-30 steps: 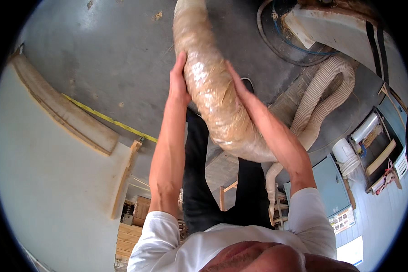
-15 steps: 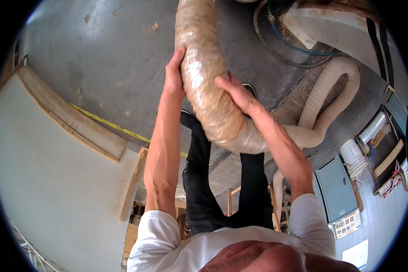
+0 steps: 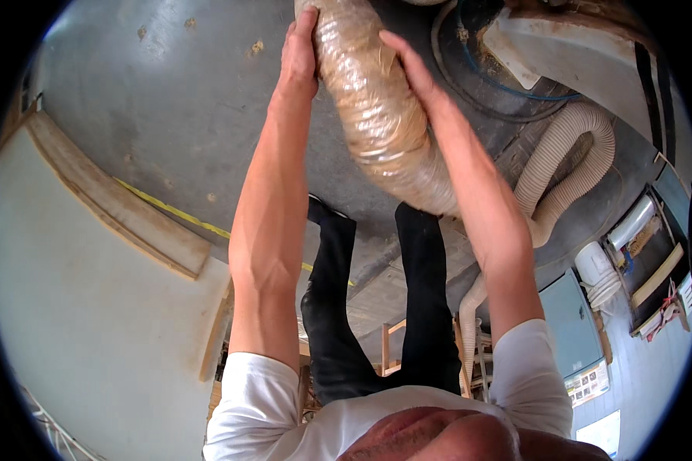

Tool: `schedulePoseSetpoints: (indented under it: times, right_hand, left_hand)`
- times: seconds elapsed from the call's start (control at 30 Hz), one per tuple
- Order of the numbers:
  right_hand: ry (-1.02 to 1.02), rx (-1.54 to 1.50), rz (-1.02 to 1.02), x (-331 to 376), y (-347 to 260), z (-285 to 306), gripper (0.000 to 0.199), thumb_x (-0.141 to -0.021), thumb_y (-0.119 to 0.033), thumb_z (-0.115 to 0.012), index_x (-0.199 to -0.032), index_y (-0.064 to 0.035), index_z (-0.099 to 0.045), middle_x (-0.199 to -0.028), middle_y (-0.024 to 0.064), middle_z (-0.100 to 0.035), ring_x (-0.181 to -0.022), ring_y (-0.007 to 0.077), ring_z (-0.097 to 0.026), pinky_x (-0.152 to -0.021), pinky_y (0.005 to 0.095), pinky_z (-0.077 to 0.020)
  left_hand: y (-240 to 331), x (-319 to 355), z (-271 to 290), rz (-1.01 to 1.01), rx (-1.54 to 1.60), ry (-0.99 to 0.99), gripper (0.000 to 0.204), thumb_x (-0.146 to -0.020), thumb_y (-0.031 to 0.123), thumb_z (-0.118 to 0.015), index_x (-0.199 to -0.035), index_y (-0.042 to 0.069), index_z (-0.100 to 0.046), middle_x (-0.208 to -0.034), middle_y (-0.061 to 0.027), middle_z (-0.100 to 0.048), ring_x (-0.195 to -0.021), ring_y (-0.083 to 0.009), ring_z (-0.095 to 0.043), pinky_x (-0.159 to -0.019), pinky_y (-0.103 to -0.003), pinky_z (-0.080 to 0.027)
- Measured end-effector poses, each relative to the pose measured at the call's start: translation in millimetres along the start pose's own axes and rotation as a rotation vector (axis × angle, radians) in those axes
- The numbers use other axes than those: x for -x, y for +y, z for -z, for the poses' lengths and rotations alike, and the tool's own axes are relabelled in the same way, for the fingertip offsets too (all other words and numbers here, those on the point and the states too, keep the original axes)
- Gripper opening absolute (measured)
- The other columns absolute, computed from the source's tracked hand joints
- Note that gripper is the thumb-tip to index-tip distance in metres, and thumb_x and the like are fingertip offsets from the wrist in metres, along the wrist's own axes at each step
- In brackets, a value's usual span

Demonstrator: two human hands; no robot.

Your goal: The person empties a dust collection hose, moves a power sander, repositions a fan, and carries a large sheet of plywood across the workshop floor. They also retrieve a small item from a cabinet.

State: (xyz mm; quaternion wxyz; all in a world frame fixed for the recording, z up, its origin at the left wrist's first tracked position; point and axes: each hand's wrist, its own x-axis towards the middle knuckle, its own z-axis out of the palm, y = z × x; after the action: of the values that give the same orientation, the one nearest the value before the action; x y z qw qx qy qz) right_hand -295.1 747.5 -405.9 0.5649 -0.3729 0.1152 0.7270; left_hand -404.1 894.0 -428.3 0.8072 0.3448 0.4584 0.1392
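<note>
A thick, ribbed flexible duct hose (image 3: 378, 115), wrapped in shiny clear plastic film, runs from the top edge down between my arms and bends off behind my right forearm. Both of my arms are stretched far forward. My left hand (image 3: 298, 54) presses along the hose's left side, with its thumb on the film. On the opposite side my right hand (image 3: 411, 67) lies against it, thumb on top. The fingers of both hands are mostly hidden behind the hose. Its far end is out of view.
Unwrapped beige hose (image 3: 584, 165) loops on the floor at right. Dark and blue hoses (image 3: 477, 92) coil beside a pale machine part (image 3: 577, 58). A large pale panel with a wooden edge strip (image 3: 123, 203) stands at left. Blue cabinet (image 3: 570, 319) and white bucket (image 3: 594, 263) are at lower right.
My two hands have moved forward, away from my body, and the wrapped hose has shifted and straightened with them. My legs have moved slightly.
</note>
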Motion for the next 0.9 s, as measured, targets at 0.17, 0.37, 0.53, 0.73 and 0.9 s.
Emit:
schedulePoseSetpoints:
  times: [0.17, 0.37, 0.53, 0.73, 0.9]
  right_hand:
    - [0.01, 0.057, -0.13, -4.4, 5.8, -11.9, 0.059, -0.081, -0.051, -0.056, -0.112, -0.0008, -0.058, -0.098, 0.0091, -0.065, -0.081, 0.018, -0.061, -0.074, 0.0314, -0.0507]
    - [-0.085, 0.015, -0.399, -6.5, 99.2, -43.9, 0.062, -0.081, -0.053, -0.057, -0.111, 0.0008, -0.058, -0.099, 0.0099, -0.065, -0.08, 0.0179, -0.062, -0.075, 0.0319, -0.0515]
    - [-0.232, 0.034, -0.526, -17.7, 142.8, -71.8, 0.059, -0.081, -0.054, -0.056, -0.104, 0.0006, -0.059, -0.09, 0.0094, -0.064, -0.069, 0.0144, -0.06, -0.064, 0.0292, -0.0513]
    - [-0.11, -0.024, -0.4, -8.5, 123.9, -89.9, 0.06, -0.082, -0.052, -0.054, -0.111, 0.0005, -0.057, -0.097, 0.0096, -0.064, -0.077, 0.0161, -0.061, -0.072, 0.0309, -0.0508]
    - [-0.097, 0.023, -0.199, -30.7, 64.4, -79.9, 0.059, -0.084, -0.05, -0.053, -0.115, -0.0001, -0.056, -0.104, 0.0093, -0.063, -0.086, 0.0166, -0.06, -0.08, 0.0311, -0.0485]
  left_hand:
    - [2.6, 40.5, 3.2, 0.066, 0.306, 0.017, 0.058, -0.09, 0.041, -0.046, -0.127, -0.003, -0.04, -0.121, -0.0172, -0.052, -0.105, -0.0266, -0.054, -0.091, -0.038, -0.043]
    - [-13.2, 128.9, 75.5, 0.076, 0.357, 0.271, 0.052, -0.092, 0.04, -0.039, -0.126, 0.001, -0.042, -0.119, -0.0168, -0.053, -0.106, -0.0291, -0.054, -0.092, -0.041, -0.044]
    - [-12.4, 178.9, 114.8, 0.051, 0.436, 0.378, 0.052, -0.092, 0.041, -0.039, -0.126, 0.001, -0.042, -0.119, -0.0168, -0.053, -0.106, -0.0309, -0.054, -0.093, -0.043, -0.043]
    - [6.8, 160.2, 107.8, 0.079, 0.384, 0.319, 0.054, -0.091, 0.041, -0.044, -0.126, 0.0, -0.041, -0.116, -0.0154, -0.055, -0.104, -0.0271, -0.055, -0.091, -0.04, -0.044]
    - [31.2, 84.7, 85.5, 0.003, 0.305, 0.133, 0.054, -0.09, 0.041, -0.044, -0.124, -0.002, -0.044, -0.118, -0.017, -0.054, -0.105, -0.0277, -0.054, -0.091, -0.04, -0.044]
